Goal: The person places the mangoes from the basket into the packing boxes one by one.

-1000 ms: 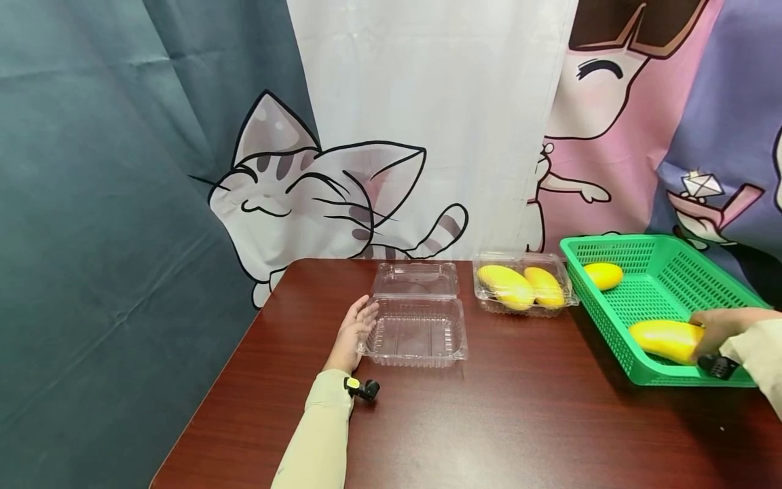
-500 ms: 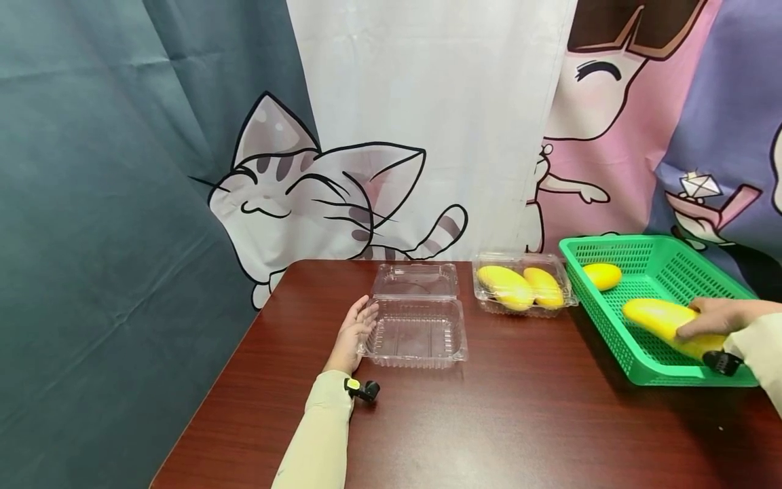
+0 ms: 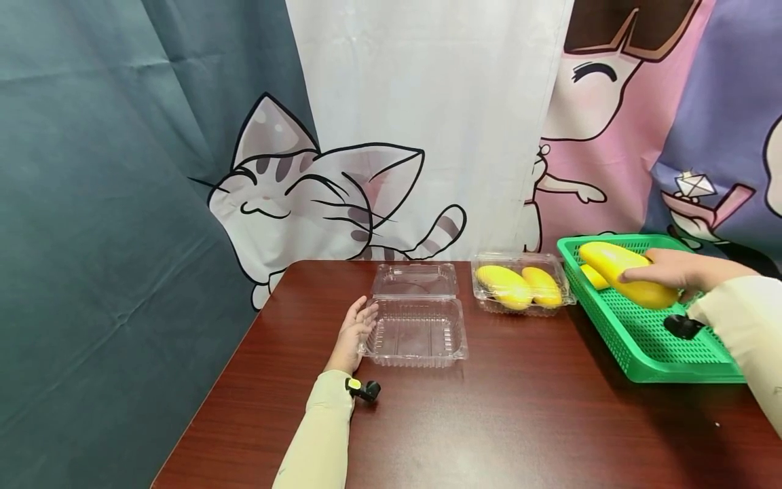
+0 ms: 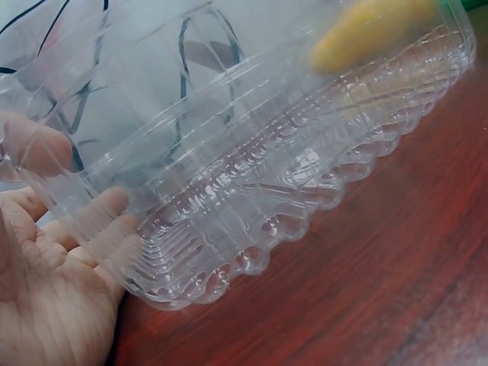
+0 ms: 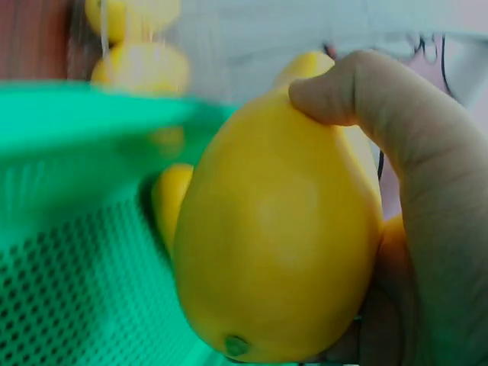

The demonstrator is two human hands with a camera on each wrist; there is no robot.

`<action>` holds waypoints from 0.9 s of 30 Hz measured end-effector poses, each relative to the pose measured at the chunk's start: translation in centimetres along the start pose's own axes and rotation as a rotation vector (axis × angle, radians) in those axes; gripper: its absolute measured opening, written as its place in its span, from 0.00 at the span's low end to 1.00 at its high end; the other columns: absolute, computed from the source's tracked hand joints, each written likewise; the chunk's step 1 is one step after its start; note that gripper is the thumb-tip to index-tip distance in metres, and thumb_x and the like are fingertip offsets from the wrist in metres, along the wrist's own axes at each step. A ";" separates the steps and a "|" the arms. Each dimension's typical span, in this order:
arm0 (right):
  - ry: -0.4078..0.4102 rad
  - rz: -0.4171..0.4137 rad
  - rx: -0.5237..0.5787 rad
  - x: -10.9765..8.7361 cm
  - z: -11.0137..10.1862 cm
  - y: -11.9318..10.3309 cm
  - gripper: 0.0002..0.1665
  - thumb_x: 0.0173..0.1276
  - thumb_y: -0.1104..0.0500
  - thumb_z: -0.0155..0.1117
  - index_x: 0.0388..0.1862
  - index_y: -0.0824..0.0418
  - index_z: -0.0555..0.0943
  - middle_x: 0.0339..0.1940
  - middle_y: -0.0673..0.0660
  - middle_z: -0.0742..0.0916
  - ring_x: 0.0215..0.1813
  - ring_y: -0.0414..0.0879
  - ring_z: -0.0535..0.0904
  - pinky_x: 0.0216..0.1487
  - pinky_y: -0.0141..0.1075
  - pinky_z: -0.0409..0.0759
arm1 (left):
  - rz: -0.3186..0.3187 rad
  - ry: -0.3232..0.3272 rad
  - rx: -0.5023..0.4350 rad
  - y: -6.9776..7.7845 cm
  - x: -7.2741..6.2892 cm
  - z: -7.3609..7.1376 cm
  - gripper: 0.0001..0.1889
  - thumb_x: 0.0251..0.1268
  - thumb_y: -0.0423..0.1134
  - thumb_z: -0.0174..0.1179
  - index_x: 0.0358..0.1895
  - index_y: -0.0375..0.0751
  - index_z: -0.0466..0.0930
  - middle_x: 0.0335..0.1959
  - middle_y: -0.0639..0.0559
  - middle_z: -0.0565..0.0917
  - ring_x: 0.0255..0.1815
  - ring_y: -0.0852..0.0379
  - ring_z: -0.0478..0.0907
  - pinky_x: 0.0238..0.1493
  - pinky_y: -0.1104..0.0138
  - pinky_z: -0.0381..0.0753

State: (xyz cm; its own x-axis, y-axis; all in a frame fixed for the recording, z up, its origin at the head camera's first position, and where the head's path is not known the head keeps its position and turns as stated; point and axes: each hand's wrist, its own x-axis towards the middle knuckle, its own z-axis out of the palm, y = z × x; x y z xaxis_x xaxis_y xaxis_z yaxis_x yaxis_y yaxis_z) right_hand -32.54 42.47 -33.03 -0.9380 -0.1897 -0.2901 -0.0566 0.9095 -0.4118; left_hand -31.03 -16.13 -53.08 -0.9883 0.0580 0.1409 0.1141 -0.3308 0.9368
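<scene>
My right hand (image 3: pixel 687 272) grips a large yellow mango (image 3: pixel 603 261) above the green basket (image 3: pixel 641 370). In the right wrist view the thumb lies across the top of the mango (image 5: pixel 267 221), whose small green stem end faces the camera. Another mango (image 3: pixel 594 277), partly hidden behind the held one, lies at the basket's far left. Relaxed fingers of my left hand (image 3: pixel 353 333) rest at the left side of a clear plastic clamshell box (image 3: pixel 421 360). Its lid (image 3: pixel 415 280) is folded back, and nothing is inside. In the left wrist view the fingers show through the box wall (image 4: pixel 252 259).
A second clear clamshell box (image 3: pixel 524 307), closed over two mangoes (image 3: pixel 506 286), stands between the first box and the basket. Behind the brown table (image 3: pixel 501 421) hangs a printed cartoon curtain (image 3: pixel 391 68).
My right hand has lifted the mango from the near part of the basket, moving it up and leftward. The left hand and the boxes have stayed in place.
</scene>
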 end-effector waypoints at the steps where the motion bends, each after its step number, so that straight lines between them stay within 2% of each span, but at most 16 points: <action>1: 0.014 -0.013 -0.014 0.3 0.0 -0.8 0.40 0.71 0.36 0.55 0.51 0.75 0.63 0.31 0.60 0.77 0.31 0.52 0.76 0.28 0.48 0.81 | 0.002 0.001 0.014 0.0 0.0 0.0 0.40 0.60 0.17 0.39 0.79 0.32 0.46 0.75 0.26 0.59 0.79 0.35 0.54 0.77 0.45 0.50; 5: 0.043 -0.064 -0.047 1.6 0.5 -4.6 0.36 0.70 0.35 0.57 0.47 0.69 0.69 0.27 0.56 0.79 0.27 0.50 0.76 0.23 0.46 0.79 | 0.009 0.006 0.047 -0.1 -0.1 -0.2 0.40 0.61 0.17 0.39 0.80 0.34 0.48 0.75 0.27 0.61 0.78 0.36 0.56 0.77 0.45 0.52; 9: 0.041 -0.108 -0.070 2.7 1.1 -8.8 0.39 0.68 0.33 0.59 0.51 0.69 0.71 0.30 0.58 0.80 0.29 0.50 0.77 0.24 0.46 0.79 | 0.012 -0.004 0.083 -0.1 -0.2 -0.2 0.41 0.59 0.18 0.40 0.80 0.37 0.50 0.76 0.27 0.60 0.79 0.36 0.55 0.77 0.45 0.52; 14: 0.058 -0.173 -0.105 4.1 2.5 -13.9 0.41 0.66 0.32 0.61 0.52 0.69 0.71 0.33 0.60 0.80 0.30 0.51 0.77 0.26 0.45 0.79 | 0.015 -0.008 0.101 0.0 -0.3 -0.1 0.40 0.60 0.18 0.40 0.80 0.39 0.51 0.76 0.28 0.60 0.79 0.37 0.55 0.76 0.44 0.52; 20: 0.032 -0.244 -0.127 5.9 5.3 -19.0 0.40 0.64 0.31 0.61 0.52 0.67 0.74 0.36 0.59 0.81 0.35 0.52 0.77 0.30 0.44 0.79 | 0.039 -0.036 0.133 -0.2 -0.3 0.2 0.41 0.58 0.17 0.39 0.80 0.38 0.51 0.76 0.27 0.58 0.79 0.35 0.53 0.75 0.42 0.53; 27: -0.014 -0.285 -0.128 7.9 9.6 -23.3 0.38 0.61 0.30 0.60 0.47 0.63 0.76 0.33 0.58 0.82 0.32 0.50 0.78 0.31 0.41 0.77 | 0.050 -0.049 0.159 -0.2 -0.1 0.5 0.42 0.56 0.17 0.39 0.80 0.34 0.48 0.77 0.27 0.57 0.79 0.33 0.52 0.74 0.42 0.54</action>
State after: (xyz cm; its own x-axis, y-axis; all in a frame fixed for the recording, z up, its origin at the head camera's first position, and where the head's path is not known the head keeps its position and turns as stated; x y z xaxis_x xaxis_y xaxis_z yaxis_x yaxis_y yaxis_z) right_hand -35.38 16.26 -34.02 -0.8733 -0.4484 -0.1905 -0.3605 0.8577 -0.3665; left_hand -30.87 -15.60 -53.17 -0.9753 0.0921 0.2005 0.1816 -0.1813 0.9665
